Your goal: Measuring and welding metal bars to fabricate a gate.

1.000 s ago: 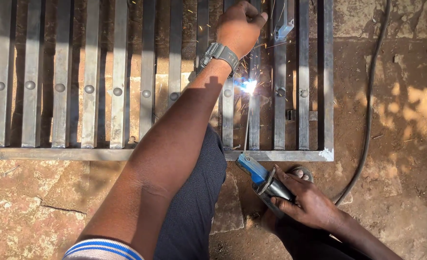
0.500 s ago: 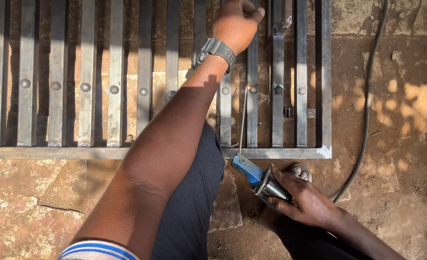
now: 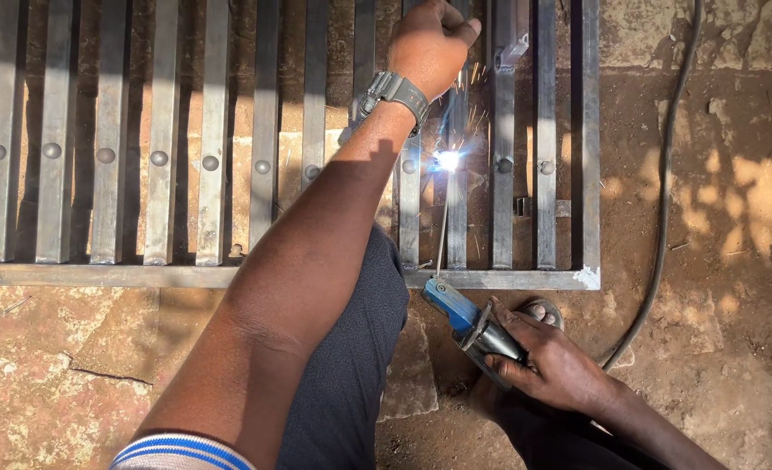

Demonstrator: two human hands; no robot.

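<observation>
Sunlit dirt ground (image 3: 708,287) carries a steel grille (image 3: 229,174); right hand (image 3: 551,370) grips the electrode holder (image 3: 468,322), rod pointing up-away, while left hand (image 3: 429,43) seems fisted on a bar.

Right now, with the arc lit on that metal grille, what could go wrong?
1. The bare left hand grips a bar just above the arc, where sparks fly; burns seem likely.
2. The right hand holds the electrode holder ungloved: heat or shock risk.
3. The cable trails across the ground, a possible snag.
</observation>
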